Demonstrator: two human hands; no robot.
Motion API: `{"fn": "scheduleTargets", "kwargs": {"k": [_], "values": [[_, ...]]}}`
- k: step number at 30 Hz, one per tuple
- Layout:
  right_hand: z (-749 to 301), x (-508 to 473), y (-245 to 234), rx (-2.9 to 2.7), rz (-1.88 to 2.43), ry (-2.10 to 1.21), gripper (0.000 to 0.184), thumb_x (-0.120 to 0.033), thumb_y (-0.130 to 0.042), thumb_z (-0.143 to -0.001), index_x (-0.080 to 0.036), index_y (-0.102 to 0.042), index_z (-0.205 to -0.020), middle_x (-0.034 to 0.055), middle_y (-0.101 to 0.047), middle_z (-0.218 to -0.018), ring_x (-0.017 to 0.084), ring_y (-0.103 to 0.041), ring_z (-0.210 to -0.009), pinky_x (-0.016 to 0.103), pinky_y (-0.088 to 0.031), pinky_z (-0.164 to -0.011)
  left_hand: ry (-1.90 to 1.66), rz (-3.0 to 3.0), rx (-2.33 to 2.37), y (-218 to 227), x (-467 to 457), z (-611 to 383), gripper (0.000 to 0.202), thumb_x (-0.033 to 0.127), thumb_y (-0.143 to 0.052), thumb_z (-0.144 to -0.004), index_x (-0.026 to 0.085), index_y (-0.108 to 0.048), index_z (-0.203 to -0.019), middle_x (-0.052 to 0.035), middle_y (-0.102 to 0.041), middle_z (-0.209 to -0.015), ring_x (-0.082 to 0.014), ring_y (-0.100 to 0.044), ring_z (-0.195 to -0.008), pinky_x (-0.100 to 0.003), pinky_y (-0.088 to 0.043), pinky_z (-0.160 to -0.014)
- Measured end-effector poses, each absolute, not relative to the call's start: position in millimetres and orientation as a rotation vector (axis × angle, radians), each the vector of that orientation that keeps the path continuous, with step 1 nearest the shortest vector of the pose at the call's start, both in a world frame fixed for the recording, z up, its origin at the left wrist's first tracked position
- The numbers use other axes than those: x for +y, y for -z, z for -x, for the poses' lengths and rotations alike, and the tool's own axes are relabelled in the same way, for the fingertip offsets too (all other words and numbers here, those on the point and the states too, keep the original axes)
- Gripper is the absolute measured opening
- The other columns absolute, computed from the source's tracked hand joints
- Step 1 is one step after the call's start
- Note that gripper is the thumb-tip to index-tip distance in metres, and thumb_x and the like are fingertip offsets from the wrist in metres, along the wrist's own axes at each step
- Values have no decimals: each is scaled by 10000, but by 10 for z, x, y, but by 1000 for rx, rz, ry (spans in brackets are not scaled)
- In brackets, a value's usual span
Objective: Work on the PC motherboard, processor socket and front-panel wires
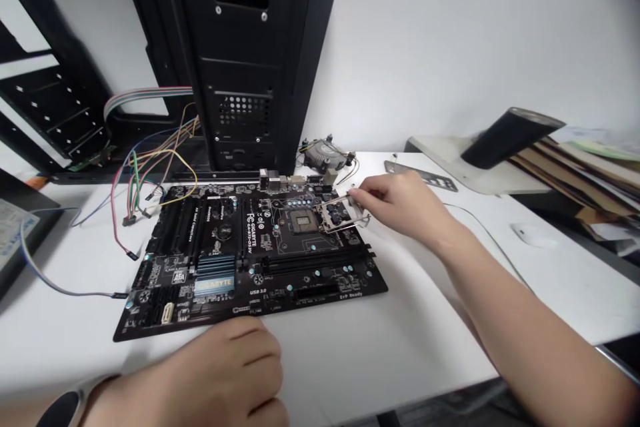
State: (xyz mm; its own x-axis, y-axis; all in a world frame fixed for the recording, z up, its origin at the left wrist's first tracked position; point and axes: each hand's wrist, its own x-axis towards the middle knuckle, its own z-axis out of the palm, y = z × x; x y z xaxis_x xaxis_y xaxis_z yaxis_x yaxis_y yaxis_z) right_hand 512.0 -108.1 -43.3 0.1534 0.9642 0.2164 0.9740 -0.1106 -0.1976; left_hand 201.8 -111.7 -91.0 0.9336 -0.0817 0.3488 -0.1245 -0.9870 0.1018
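Fingers (359, 194) of the right hand (400, 203) seem pinched shut on the thin metal lever (335, 200), which runs leftward beside the motherboard's socket (303, 221); the left hand (220, 370) sits farther off, fingertips hidden.

A wristband (86, 396) circles the left wrist (116, 399), pairing a smooth, greyish strap (97, 385) with a dark, glossy, rounded face (59, 411) (the lower edge of the view cuts it off). The left hand (227, 373) and right hand (397, 205) are bare, as is the right forearm (515, 300).
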Motion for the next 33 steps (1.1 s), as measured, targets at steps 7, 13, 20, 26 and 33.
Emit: {"fn": "scheduleTargets", "kwargs": {"k": [7,13,20,26,33], "values": [[-5075,-1114,417,-1888,2235,25,444,-440,-472,-877,-199,-507,-506,5,-488,-466,133,-406,-499,295,-286,-557,-512,-2954,-125,939,-1118,-2007,302,201,-764,-720,207,-464,-686,44,-529,-658,-149,-431,-686,-316,-394,-695],[-5107,-1120,423,-1895,2180,-6,535,-484,-438,-886,-197,-368,-440,-8,-383,-404,114,-333,-439,310,-246,-525,-462,-2906,-141,873,-1095,-2009,260,177,-701,-758,210,-451,-693,24,-546,-667,-158,-451,-684,-320,-390,-685],[-5132,-1103,463,-1921,2197,-45,527,-541,-402,-874,-201,-428,-472,-1,-410,-418,126,-369,-452,312,-281,-541,-429,-2950,-179,781,-1089,-2035,210,201,-680,-790,201,-495,-690,11,-555,-678,-158,-461,-665,-313,-419,-671],[-5184,-1105,432,-1847,2210,-75,543,-571,-398,-860,-198,-391,-466,-5,-377,-417,126,-347,-449,309,-268,-527,-467,-3149,-291,757,-1153,-1971,136,210,-709,-769,201,-587,-710,20,-558,-638,-161,-468,-620,-317,-466,-677],[-5508,-1170,301,-1565,2455,123,388,-494,-442,-853,-208,-650,-693,38,-618,-629,197,-562,-663,303,-354,-589,-777,-3173,-169,603,-1064,-1916,134,169,-515,-868,174,-637,-811,-33,-675,-765,-188,-552,-711,-398,-464,-807]]}}
